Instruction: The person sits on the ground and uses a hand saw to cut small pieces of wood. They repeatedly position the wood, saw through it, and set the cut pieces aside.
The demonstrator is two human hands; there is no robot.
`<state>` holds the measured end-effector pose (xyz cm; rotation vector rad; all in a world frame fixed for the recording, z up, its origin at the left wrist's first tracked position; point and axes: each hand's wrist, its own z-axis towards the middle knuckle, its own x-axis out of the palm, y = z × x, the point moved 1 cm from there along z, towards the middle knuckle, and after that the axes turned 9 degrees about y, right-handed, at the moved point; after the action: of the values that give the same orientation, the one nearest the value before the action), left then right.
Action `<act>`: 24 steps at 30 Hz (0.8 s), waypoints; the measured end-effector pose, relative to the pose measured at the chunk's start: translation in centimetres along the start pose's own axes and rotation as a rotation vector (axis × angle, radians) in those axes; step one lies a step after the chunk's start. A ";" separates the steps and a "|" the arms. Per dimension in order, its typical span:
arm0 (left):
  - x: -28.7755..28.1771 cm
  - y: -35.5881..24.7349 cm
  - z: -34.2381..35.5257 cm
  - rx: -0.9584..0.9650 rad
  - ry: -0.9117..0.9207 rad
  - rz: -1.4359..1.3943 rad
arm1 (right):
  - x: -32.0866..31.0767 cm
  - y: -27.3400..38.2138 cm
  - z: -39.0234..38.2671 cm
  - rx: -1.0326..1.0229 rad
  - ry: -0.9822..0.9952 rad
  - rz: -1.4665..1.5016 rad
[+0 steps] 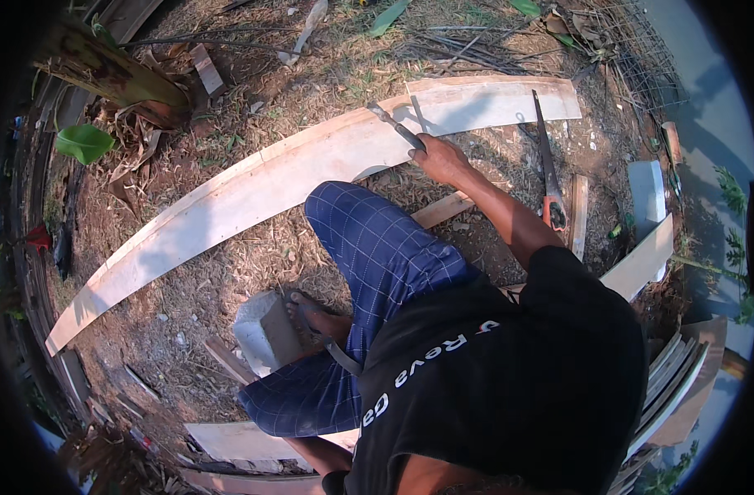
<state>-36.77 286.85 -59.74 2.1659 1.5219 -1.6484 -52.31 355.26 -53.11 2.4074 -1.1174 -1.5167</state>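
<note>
My right hand (433, 155) grips the dark handle of a hammer (397, 122), its metal head over the upper edge of a long, curved pale board (220, 202). The board lies across the dirt, with a strip along its upper edge and a shorter piece at its right end. A handsaw (548, 173) with an orange handle rests to the right of my hand, its blade over the board's right part. My left forearm (319, 454) shows at the lower edge; the hand itself is hidden behind my shirt and leg. I sit with one knee beside the board.
A concrete block (265, 330) is by my foot. A banana plant trunk (121, 87) stands upper left. Loose wood strips (578, 214), a pale offcut (637, 260) and stacked curved boards (674, 388) lie on my right, near a wire mesh (641, 58) and a grey wall (707, 132).
</note>
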 end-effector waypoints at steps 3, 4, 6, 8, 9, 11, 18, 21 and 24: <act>-1.0 -1.5 0.4 0.094 0.069 -0.051 | 0.5 -8.0 0.8 0.244 -0.090 -0.061; -2.1 -1.8 -0.3 0.128 0.071 -0.072 | 1.2 -10.4 1.0 0.311 -0.108 -0.073; -4.1 -4.5 -1.2 0.233 0.108 -0.090 | 3.2 -17.3 0.2 0.273 -0.129 0.038; -6.0 -7.6 -0.5 0.316 0.207 -0.153 | 6.5 -25.5 -0.8 0.058 -0.096 0.292; -7.2 -8.3 0.3 0.305 0.287 -0.212 | 8.0 -29.8 -1.2 0.071 -0.106 0.335; -8.4 -7.7 3.3 0.189 0.528 -0.325 | 9.3 -37.7 -3.0 0.159 -0.130 0.275; -8.4 -3.7 4.0 0.018 0.441 -0.532 | 9.3 -47.0 -10.8 0.591 -0.019 -0.416; -5.5 -8.0 7.2 0.138 0.576 -0.270 | 11.1 -52.6 -16.6 0.583 -0.103 -0.435; -7.8 -3.0 5.6 0.000 0.618 -0.169 | 10.5 -47.6 -13.5 0.642 -0.026 -0.433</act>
<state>-42.57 280.22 -54.90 2.7773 1.8700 -1.0404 -13.50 379.54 -74.53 3.2421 -1.3075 -1.4504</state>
